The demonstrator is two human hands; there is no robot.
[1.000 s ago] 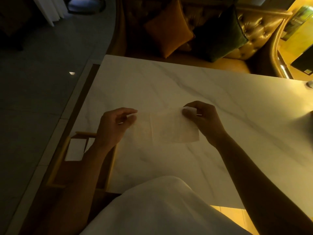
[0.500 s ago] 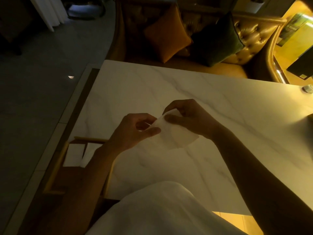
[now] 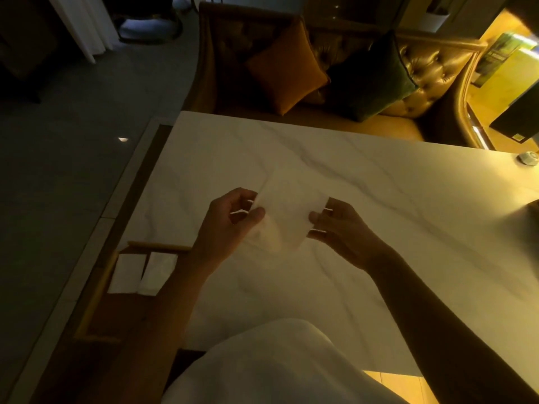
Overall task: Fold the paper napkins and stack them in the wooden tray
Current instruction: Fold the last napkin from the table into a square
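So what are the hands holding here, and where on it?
A thin white paper napkin, held above the marble table: left hand pinches its left edge, right hand its right edge.

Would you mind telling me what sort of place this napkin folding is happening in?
Probably a restaurant or lounge booth, dimly lit. A marble-topped table faces a tufted golden leather sofa with an orange cushion and a dark green cushion.
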